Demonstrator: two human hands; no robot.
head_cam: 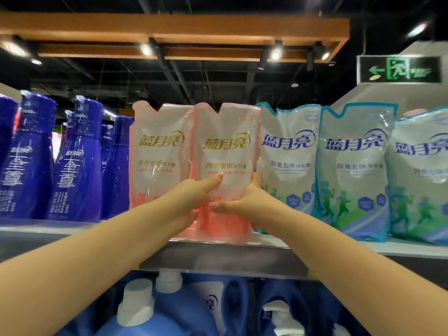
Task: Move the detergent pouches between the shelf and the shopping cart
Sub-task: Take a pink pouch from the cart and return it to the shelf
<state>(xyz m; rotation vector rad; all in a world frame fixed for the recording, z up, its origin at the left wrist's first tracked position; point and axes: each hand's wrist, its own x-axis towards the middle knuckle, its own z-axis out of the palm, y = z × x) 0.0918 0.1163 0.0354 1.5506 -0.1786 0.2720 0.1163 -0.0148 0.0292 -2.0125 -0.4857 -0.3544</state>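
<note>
A pink-and-white detergent pouch (226,146) stands upright on the top shelf (242,243), gripped low down from both sides. My left hand (191,202) holds its left edge with the thumb across the front. My right hand (244,202) clasps the right edge, thumb in front and fingers behind. A second pink pouch (157,154) stands just to the left, touching it. Three teal-trimmed pouches (288,156) (354,170) (421,175) line up to the right. No shopping cart is in view.
Tall dark-blue bottles (75,161) fill the shelf's left part. Below the shelf stand large blue jugs with white caps (138,304). A green exit sign (400,69) hangs at the upper right under a dark ceiling with a wooden beam.
</note>
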